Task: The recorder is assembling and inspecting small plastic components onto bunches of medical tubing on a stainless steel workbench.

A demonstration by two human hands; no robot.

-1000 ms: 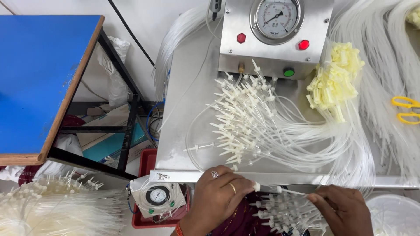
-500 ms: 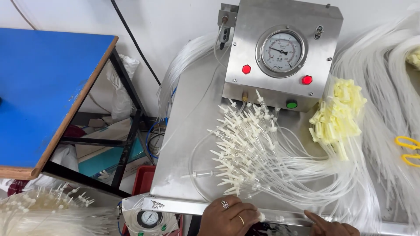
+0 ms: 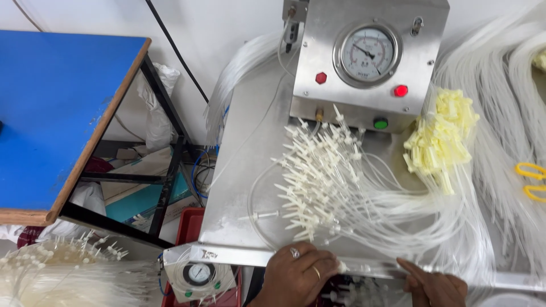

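On steel tray (image 3: 239, 187): tube bundle (image 3: 324, 182), both hands near.

Two rings, apparently, left hand (image 3: 298, 276)

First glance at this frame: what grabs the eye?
The steel box with a round gauge and red and green buttons, top centre. Below it, a fan of white-tipped tubes covers the steel table, with a yellow-tipped bundle to the right. At the near edge, the left hand and right hand rest by the tube ends; a blue table stands left.
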